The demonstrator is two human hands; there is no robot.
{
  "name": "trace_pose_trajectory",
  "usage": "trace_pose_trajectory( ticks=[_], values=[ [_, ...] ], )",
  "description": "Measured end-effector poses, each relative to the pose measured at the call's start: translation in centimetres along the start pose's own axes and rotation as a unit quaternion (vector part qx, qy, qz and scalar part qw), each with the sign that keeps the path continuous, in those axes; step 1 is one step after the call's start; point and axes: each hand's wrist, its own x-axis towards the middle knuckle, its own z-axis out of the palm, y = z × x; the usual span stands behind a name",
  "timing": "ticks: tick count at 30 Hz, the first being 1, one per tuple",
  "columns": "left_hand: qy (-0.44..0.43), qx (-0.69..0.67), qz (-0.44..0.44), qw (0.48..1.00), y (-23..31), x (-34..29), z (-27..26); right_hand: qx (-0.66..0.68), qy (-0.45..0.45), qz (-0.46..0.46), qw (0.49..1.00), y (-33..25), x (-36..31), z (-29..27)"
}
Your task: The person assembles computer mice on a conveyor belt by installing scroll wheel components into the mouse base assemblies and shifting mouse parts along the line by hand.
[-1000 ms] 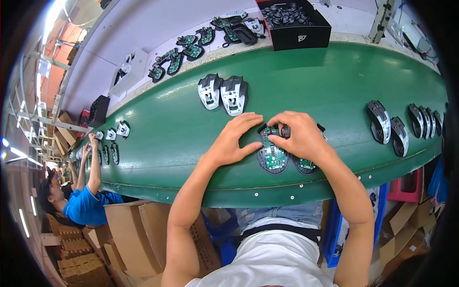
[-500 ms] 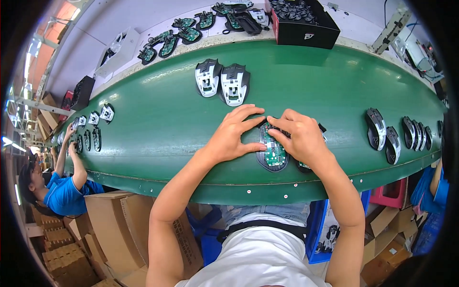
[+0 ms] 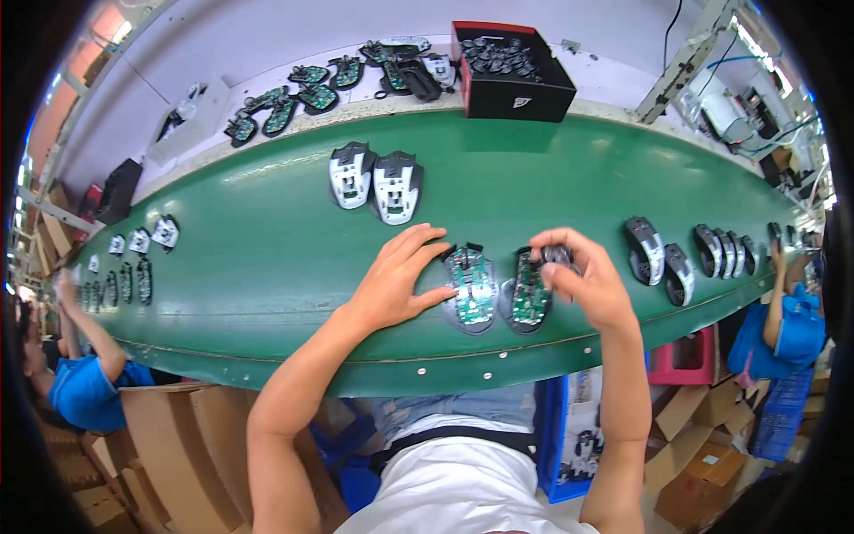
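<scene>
Two mouse bases with green circuit boards lie side by side in front of me on the green work surface (image 3: 267, 267). My left hand (image 3: 396, 280) is spread, its thumb and forefinger against the left edge of the left mouse base (image 3: 471, 294). Beside the upper part of the right mouse base (image 3: 528, 298), my right hand (image 3: 589, 283) is closed, its thumb and fingertips pinching a small dark scroll wheel (image 3: 558, 254). Farther off, two black-and-white mouse shells (image 3: 397, 189) lie next to each other.
A black box (image 3: 518, 93) of small dark parts stands on the back ledge, with several circuit boards (image 3: 317, 98) to its left. Mouse shells (image 3: 642, 249) lie in a row at the right. Co-workers in blue are at both sides. A blue bin (image 3: 556, 445) sits below the edge.
My right hand has moved from the left mouse base to the right one and now pinches a scroll wheel. My left hand stays at the left base. The whole view has shifted.
</scene>
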Motion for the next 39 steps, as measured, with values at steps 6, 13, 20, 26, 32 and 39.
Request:
trace_pose_trajectory(
  ticks=[6,13,20,26,32,39],
  values=[
    [-0.005,-0.005,0.006,1.0,0.0,-0.2,-0.2,-0.134,0.144,0.023,0.98,2.5,-3.0,-1.7],
    [0.0,-0.029,-0.003,1.0,-0.6,-0.8,-0.3,0.078,0.084,0.06,0.992,4.6,-3.6,-1.8],
    [0.013,-0.029,0.006,0.999,-0.5,-0.9,-0.4,0.189,0.086,0.021,0.978,5.7,-3.8,-2.2],
    [0.004,-0.038,0.012,0.999,-0.9,-1.2,-0.4,0.154,0.128,0.016,0.98,4.8,-3.5,-1.5],
    [-0.003,-0.044,0.003,0.999,-1.1,-1.5,-0.7,0.264,0.117,0.027,0.957,5.1,-3.8,-0.8],
    [-0.008,-0.043,0.016,0.999,-1.1,-1.7,-0.7,0.253,0.197,0.028,0.947,4.8,-4.3,0.0]
  ],
)
